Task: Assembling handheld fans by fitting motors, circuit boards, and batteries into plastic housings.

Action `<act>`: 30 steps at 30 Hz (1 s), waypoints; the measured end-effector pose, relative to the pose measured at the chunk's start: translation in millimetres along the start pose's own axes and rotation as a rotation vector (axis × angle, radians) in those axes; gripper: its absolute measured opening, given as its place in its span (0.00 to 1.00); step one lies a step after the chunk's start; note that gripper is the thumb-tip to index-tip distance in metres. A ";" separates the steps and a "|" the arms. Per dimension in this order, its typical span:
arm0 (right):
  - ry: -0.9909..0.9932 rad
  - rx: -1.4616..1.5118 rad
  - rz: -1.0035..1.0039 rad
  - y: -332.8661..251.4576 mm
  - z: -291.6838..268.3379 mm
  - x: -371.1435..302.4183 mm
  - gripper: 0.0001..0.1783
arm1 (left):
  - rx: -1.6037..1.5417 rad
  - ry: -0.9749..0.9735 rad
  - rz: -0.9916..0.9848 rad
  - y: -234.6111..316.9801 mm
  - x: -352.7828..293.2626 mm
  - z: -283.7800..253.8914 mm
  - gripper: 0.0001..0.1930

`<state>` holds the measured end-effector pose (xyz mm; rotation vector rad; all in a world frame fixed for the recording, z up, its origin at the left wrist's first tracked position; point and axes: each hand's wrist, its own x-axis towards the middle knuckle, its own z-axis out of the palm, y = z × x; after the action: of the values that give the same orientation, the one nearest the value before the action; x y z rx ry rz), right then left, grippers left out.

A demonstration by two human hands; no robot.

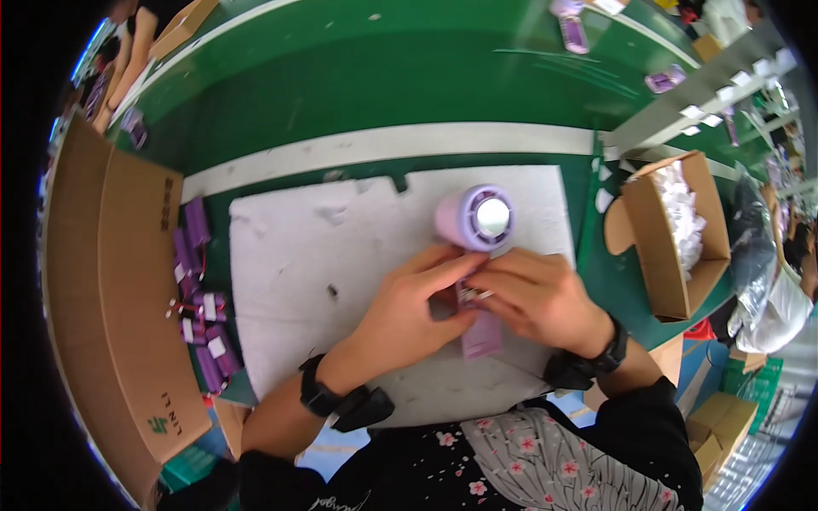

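So on my feed I've got the purple fan [467, 226] over the white mat [290, 281], round head pointing away from the wearer. Left hand [413, 298] has its grip curled pretty snugly around the handle. Right hand [541, 294] has its fingertips bunched up at some small parts [477, 294] on it; can't tell if that grip's actually pinching anything. Purple packs [214, 356] sit left of the mat, beside a big cardboard box [141, 289].

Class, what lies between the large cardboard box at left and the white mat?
Purple packs, some with white labels, lie there in the head view.
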<state>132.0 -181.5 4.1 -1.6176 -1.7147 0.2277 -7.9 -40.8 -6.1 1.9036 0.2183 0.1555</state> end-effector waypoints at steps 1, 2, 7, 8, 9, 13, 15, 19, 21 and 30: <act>0.013 -0.005 0.037 -0.9 -1.1 -0.5 0.14 | -0.029 -0.005 0.002 -0.3 1.2 0.7 0.30; 0.024 -0.011 0.074 -1.8 -1.2 -0.6 0.14 | -0.059 -0.010 0.005 -1.0 1.3 1.0 0.30; 0.146 -0.051 0.042 0.8 2.6 -1.6 0.15 | -0.182 -0.022 -0.026 -1.6 1.9 2.0 0.32; 0.142 -0.048 0.043 -0.5 2.8 -1.3 0.15 | -0.185 -0.020 -0.030 -1.7 2.0 1.8 0.32; 0.126 -0.062 0.090 -3.2 1.5 -0.4 0.15 | -0.188 -0.021 -0.034 -1.4 2.1 1.6 0.31; 0.116 -0.070 0.242 -13.3 -0.5 0.6 0.14 | -0.192 -0.024 -0.040 -1.0 1.8 1.2 0.31; 0.170 -0.031 0.365 -17.0 0.8 -0.5 0.13 | -0.185 -0.035 -0.035 -1.1 1.2 1.7 0.31; 0.155 -0.135 0.076 -8.2 -3.1 -0.3 0.13 | -0.185 -0.007 -0.042 0.9 1.5 2.8 0.31; 0.145 -0.135 0.084 -9.3 -3.0 0.0 0.13 | -0.187 -0.005 -0.038 1.2 2.6 2.9 0.30; 0.142 -0.116 0.255 -15.8 0.6 -0.6 0.12 | -0.154 0.001 -0.016 0.1 3.0 4.8 0.30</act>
<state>119.3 -184.8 12.9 -1.8923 -1.4367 0.1342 -3.9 -44.6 -7.6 1.7487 0.2157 0.1582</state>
